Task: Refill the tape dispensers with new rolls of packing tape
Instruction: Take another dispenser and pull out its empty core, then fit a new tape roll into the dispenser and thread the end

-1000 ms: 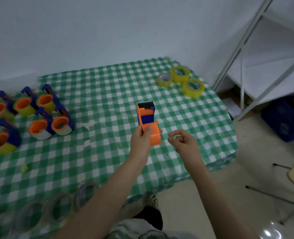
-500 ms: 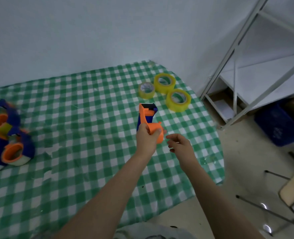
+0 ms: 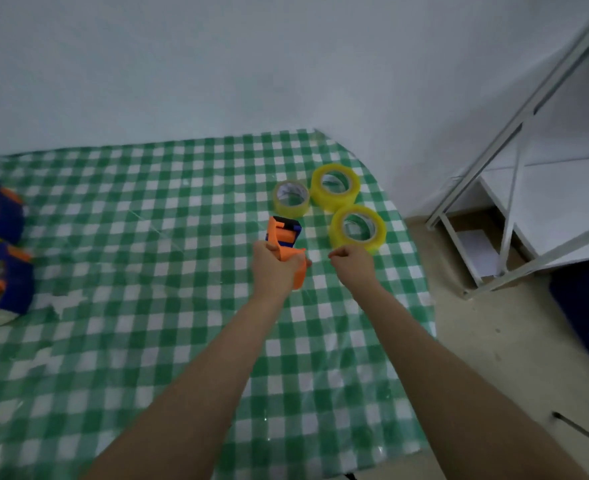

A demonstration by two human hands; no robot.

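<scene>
Right, I see the green checked table (image 3: 147,341), with three yellow tape rolls (image 3: 334,202) at its far right corner. My right hand (image 3: 352,263), fingers curled and empty, hovers beside the nearest roll. My left hand (image 3: 274,268) grips the orange-and-blue dispenser (image 3: 282,233) above the cloth.

1. Classification: a plain storeroom or packing workroom.
2. Shell: bare white painted wall (image 3: 217,64) and beige hard floor (image 3: 494,358).
3. Storage: a white metal shelving rack (image 3: 514,161) at the right, with a dark blue plastic crate (image 3: 587,306) on the floor beside it.
4. Work surface: a table under a green-and-white checked plastic cloth (image 3: 147,237).
5. Stock in batches: yellow rolls of packing tape (image 3: 334,183) grouped together, and orange-and-blue plastic tape dispensers (image 3: 6,289) clustered at the left edge.
</scene>
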